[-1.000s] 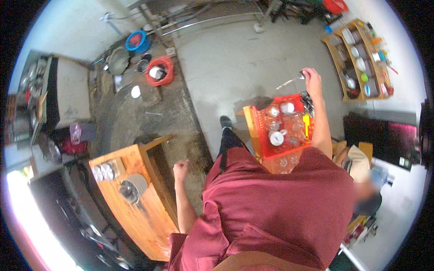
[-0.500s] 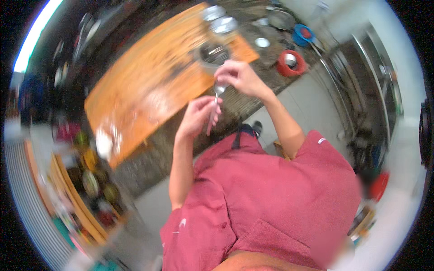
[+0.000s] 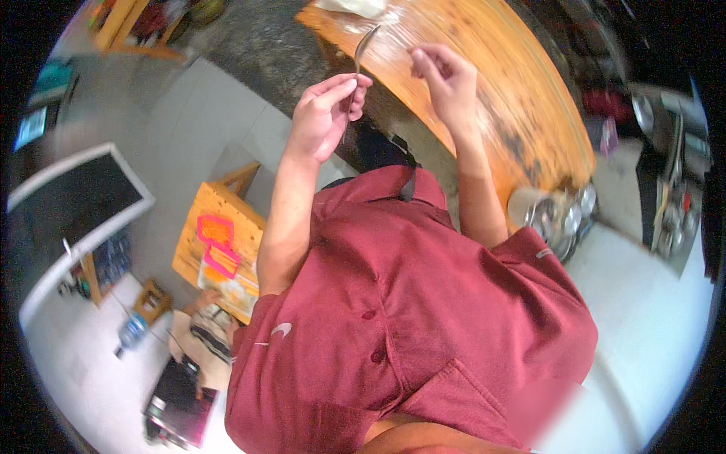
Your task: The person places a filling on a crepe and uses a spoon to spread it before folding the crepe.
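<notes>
Checking for logos first: can spot a curved white mark [image 3: 282, 330] on the left sleeve of the maroon shirt [image 3: 454, 310], plus a tiny pale mark [image 3: 543, 253] on the right sleeve, way too small to read. Can also see a dark screen [image 3: 76, 204] in a pale surround over at the far left, too blurry to make anything out on it.

Now for the hands. Got a spoon [image 3: 365, 49] in the left hand [image 3: 324, 117], pinched pretty snugly between thumb and curled fingers. Held almost upright, bowl end up, handle poking down toward the wrist. Placed right by the edge of the big wooden table [image 3: 529, 98], bowl close to a white bundle [image 3: 354, 7] in this view. Can't tell exactly what kind of bundle, cut off at the top.

As for the right hand [image 3: 450, 79], hanging over the table, about half open, fingers loosely bent in toward the thumb. Looks empty from here.

Elsewhere: can see shiny metalware [image 3: 550, 216] at the table's far end, and down left a small wooden table [image 3: 189, 242] with pink-edged pieces [image 3: 221, 259] on top and somebody else's arm [image 3: 204, 301] at its edge.
</notes>
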`<state>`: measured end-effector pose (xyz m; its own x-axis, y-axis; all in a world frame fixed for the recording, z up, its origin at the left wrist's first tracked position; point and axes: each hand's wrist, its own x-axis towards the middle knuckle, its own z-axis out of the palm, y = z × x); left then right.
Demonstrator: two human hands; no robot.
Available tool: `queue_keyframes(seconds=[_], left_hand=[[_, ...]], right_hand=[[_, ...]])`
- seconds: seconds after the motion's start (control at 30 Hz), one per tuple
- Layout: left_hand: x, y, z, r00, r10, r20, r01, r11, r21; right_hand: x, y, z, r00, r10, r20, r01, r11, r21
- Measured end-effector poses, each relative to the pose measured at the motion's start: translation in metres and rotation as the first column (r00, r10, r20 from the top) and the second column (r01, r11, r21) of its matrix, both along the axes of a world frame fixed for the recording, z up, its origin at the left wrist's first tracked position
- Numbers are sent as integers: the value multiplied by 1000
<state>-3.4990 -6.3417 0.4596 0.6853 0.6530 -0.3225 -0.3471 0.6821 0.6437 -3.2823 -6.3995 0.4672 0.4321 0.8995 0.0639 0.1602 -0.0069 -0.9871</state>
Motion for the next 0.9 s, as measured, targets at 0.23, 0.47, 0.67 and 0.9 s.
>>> queue_keyframes(seconds=[0.23, 0.47, 0.67, 0.9], left_hand=[[-101, 91, -22, 914, 366, -175, -380, 923, -53], [-222, 164, -49, 727, 662, -180, -681, 729, -69], [-348, 208, -119, 494, 736, -463, -840, 541, -36], [-529, 295, -97, 515, 673, -532, -779, 626, 38]], right_hand=[[-79, 130, -41, 905, 426, 19, -420, 898, -128], [-164, 291, -65, 669, 739, 71, -712, 666, -225], [-317, 440, -93, 506, 767, 395, -834, 552, -2], [-547, 580, -47, 451, 789, 417, -889, 436, 138]])
